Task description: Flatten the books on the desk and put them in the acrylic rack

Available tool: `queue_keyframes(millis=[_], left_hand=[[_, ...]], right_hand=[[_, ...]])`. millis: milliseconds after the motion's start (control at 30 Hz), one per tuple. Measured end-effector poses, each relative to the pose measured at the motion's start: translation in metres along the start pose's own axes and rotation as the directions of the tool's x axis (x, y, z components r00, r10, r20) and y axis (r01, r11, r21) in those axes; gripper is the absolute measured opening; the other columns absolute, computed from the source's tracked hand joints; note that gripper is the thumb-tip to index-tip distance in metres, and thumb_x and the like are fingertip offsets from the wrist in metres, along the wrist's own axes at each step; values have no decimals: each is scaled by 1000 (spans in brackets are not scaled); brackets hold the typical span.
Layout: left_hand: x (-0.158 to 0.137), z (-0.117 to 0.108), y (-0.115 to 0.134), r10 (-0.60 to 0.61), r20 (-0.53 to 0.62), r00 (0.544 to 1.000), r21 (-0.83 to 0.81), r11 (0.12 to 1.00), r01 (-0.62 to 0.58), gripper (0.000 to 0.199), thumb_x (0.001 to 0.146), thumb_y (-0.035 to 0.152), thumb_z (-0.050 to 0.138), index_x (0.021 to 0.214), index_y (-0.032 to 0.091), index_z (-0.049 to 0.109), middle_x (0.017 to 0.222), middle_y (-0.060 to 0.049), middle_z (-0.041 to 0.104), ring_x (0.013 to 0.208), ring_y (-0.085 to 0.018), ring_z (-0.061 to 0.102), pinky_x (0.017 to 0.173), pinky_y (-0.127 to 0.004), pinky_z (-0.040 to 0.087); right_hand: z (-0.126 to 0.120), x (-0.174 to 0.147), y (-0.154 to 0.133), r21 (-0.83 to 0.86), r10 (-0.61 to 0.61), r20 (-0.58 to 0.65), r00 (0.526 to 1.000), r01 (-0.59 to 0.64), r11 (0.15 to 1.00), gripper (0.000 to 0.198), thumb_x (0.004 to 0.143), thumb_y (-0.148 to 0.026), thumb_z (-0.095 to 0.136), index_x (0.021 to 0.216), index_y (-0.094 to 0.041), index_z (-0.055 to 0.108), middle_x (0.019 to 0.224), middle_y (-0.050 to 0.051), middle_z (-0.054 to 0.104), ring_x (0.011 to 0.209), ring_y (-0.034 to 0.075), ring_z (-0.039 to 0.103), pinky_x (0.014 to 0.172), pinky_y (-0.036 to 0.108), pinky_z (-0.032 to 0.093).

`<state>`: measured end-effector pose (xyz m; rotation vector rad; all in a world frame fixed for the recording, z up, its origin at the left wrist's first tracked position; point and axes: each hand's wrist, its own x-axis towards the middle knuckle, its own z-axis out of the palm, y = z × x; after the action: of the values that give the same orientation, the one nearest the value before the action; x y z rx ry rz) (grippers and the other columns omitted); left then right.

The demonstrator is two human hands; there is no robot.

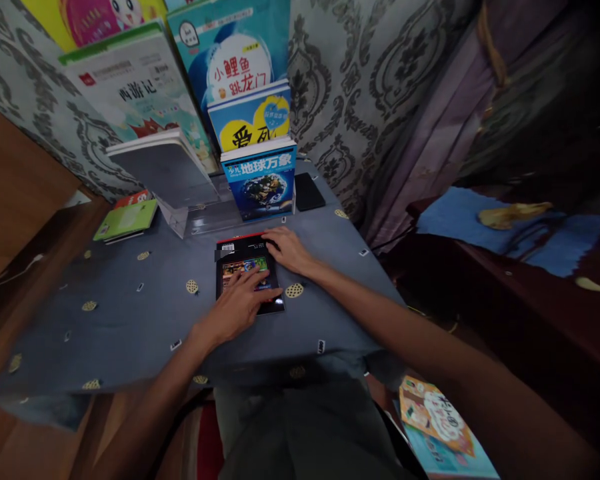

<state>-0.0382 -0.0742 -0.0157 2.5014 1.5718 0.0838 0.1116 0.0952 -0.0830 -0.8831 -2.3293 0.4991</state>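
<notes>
A thin black book (245,249) with a red top edge, a barcode and small colour pictures lies flat on the cloth-covered table. My left hand (241,292) rests on its lower half, palm down, with the fingers spread over the pictures. At the book's upper right corner lies my right hand (286,249), its fingertips touching the edge and its fingers loosely stretched. Neither hand is wrapped round anything. Part of the cover is hidden under my left fingers.
Behind the book, a clear stand (205,223) holds several upright books, including a blue earth book (261,183). A dark phone-like slab (309,191) lies to its right. Green booklets (126,220) lie at the left. More books (443,430) sit low at the right.
</notes>
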Motion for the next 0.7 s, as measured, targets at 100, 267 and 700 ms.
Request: queue_keyframes(millis=[100,267,700], left_hand=[[-8,0,7,50,22,998,-1,999,-50,55,93,4,45,136,35,60,153,-5,49,147,-26,38,119,-57,33],[-16,7,13,31,16,999,12,999,-31,63,88,0,48,139,36,57,155,-4,47,147,-26,39,119,-58,34],[-69,22,-9,-150,-287,946,-205,974,92,45,98,9,40,136,25,58,147,-8,56,136,-21,53,114,-50,45]], right_hand=[[-1,0,0,-5,6,14,1000,-6,1000,33,95,-19,51,122,-19,70,131,10,68,122,27,58,104,49,45],[-3,-1,-4,-16,14,30,999,-14,1000,33,95,-22,52,123,-19,69,132,11,67,123,28,57,105,49,45],[-6,-10,-23,-151,-114,56,992,121,981,30,96,-18,51,118,-14,72,133,16,67,125,32,55,103,54,45]])
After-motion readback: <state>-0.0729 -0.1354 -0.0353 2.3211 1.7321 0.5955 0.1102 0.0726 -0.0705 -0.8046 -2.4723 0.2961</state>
